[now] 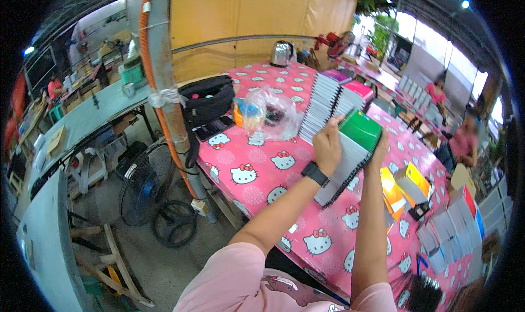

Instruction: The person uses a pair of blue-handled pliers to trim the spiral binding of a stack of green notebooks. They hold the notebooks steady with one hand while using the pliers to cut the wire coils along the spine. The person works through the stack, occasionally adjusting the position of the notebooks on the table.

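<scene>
A thick stack of spiral-bound notebooks (350, 159) with a green cover on top is between my two hands, tilted above the table. My left hand (328, 144), with a black watch at the wrist, closes on the stack's left side near the green cover. My right hand (377, 154) wraps the right side, by the black spiral binding; its fingers are partly hidden behind the stack. Just beyond stand more tall stacks of bound notebooks (321, 105), one with a pink cover (358, 90).
A pink cartoon-cat cloth covers the table (273, 172). On it are a black bag (208, 98), a phone (213, 128), a clear plastic bag (273, 115), a kettle (283, 54), yellow-orange booklets (411, 182) and more notebook stacks (451, 230). A post (169, 115) and fan (141, 183) stand left. People sit at far right.
</scene>
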### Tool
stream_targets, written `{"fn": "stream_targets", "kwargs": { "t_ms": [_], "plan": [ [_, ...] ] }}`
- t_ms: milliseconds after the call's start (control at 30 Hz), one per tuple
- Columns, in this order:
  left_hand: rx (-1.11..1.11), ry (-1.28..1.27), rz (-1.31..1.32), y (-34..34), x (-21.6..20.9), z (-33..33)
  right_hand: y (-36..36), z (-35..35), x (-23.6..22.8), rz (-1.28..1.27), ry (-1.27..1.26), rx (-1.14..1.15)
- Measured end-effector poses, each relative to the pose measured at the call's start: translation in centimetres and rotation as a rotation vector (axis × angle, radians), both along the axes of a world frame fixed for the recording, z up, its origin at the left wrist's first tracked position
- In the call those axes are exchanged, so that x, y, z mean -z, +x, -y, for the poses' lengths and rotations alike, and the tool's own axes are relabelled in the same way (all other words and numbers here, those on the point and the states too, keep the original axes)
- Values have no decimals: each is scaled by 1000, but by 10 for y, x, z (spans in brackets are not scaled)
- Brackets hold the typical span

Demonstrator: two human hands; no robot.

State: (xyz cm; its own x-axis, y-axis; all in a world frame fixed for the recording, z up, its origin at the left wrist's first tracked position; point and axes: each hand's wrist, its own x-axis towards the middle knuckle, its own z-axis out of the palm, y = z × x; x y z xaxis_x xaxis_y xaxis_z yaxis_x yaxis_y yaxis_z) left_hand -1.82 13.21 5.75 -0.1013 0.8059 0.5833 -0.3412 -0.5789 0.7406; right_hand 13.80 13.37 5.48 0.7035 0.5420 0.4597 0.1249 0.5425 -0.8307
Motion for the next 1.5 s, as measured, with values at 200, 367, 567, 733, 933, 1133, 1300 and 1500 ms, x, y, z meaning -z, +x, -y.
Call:
{"fn": "stream_targets", "kwargs": {
  "t_ms": [200, 367, 567, 733, 933, 1133, 1300, 1500],
  "plan": [
    [54, 122, 64, 0, 13, -18, 21, -4, 16, -57, 103, -255],
    [652, 105, 28, -31, 82, -48, 27, 10, 84, -174, -191, -337],
    [829, 25, -677, -35, 158, -24, 113, 25, 193, -180, -603, -132],
    [402, 81, -935, -52, 180, -36, 77, 0, 213, 148, -428, -366],
    [488, 154, -864, -38, 180, -46, 123, 10, 236, 624, -682, -246],
    [504, 190, -802, -53, 208, -85, 35, 36, 179, 651, -758, -101],
    [721, 59, -847, -38, 185, -88, 18, 85, 138, 572, -942, -102],
    [646, 169, -1044, -29, 157, -88, 24, 96, 150, 665, -957, 73]
  ]
}}
